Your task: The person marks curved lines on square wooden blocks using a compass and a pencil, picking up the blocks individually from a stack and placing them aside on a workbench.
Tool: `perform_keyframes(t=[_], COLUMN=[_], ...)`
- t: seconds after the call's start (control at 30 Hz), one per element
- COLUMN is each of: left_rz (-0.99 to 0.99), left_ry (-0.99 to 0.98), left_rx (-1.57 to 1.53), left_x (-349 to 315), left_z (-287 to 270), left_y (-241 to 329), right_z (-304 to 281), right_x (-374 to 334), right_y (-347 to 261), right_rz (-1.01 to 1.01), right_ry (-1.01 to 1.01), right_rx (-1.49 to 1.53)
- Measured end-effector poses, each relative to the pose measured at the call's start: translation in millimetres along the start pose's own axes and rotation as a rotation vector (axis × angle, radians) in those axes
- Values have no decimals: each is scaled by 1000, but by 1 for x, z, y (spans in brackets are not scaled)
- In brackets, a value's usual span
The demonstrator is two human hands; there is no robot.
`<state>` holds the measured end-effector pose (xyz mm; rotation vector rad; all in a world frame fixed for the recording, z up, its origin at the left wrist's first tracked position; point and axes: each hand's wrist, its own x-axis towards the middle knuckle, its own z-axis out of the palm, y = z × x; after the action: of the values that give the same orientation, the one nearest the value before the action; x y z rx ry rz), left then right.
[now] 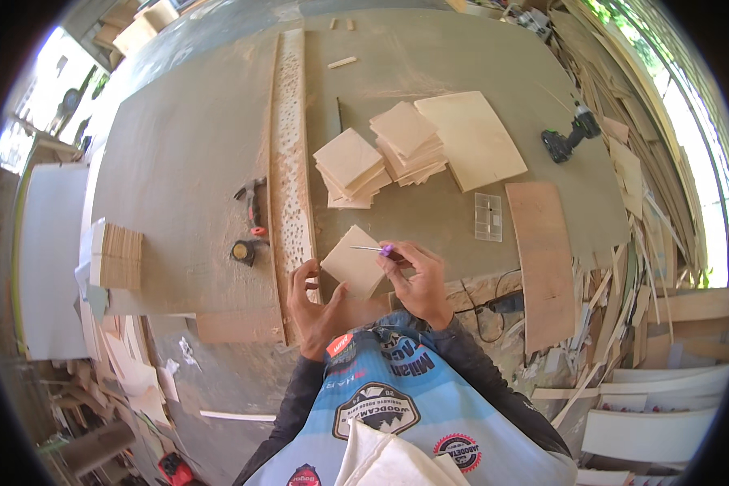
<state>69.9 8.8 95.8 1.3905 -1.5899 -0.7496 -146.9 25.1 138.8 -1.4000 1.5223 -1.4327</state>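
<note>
A square piece of thin plywood [353,264] lies on the worktable in front of me, turned cornerwise. My right hand [417,283] is closed around the purple handle of a small screwdriver [368,248], whose thin metal shaft points left over the square. My left hand [314,308] is open at the square's lower left side, fingers curved and apart from the thumb. The thumb tip is close to the square's edge; whether it touches I cannot tell. Just beyond stand two stacks of similar plywood squares [348,159], [407,130].
A long perforated board [291,146] crosses the table. Left of it lie a claw hammer [254,206], a tape measure [242,252] and another plywood stack [117,257]. To the right are a larger panel [474,138], a clear plastic case [488,217], a brown board [540,259] and a cordless drill [571,134].
</note>
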Motion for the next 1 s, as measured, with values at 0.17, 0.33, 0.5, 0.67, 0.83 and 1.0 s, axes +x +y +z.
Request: perform_keyframes(t=[0.17, 0.33, 0.5, 0.67, 0.83, 1.0], left_rz=[-24, 11, 29, 34, 50, 54], left_ry=[44, 100, 94, 76, 62, 60], left_rx=[-82, -66, -84, -89, -79, -65], left_x=[-7, -9, -10, -9, -8, -8], left_z=[14, 16, 17, 15, 15, 15], left_y=[-13, -9, -10, -9, -12, -11], right_z=[17, 23, 25, 29, 35, 32], right_x=[14, 19, 17, 17, 16, 17], right_y=[0, 0, -4, -4, -3, -5], right_rz=[-150, -244, -204, -217, -225, -226], right_ry=[-180, -255, -308, -327, -277, -337], right_rx=[-114, -171, -144, -162, -118, -178])
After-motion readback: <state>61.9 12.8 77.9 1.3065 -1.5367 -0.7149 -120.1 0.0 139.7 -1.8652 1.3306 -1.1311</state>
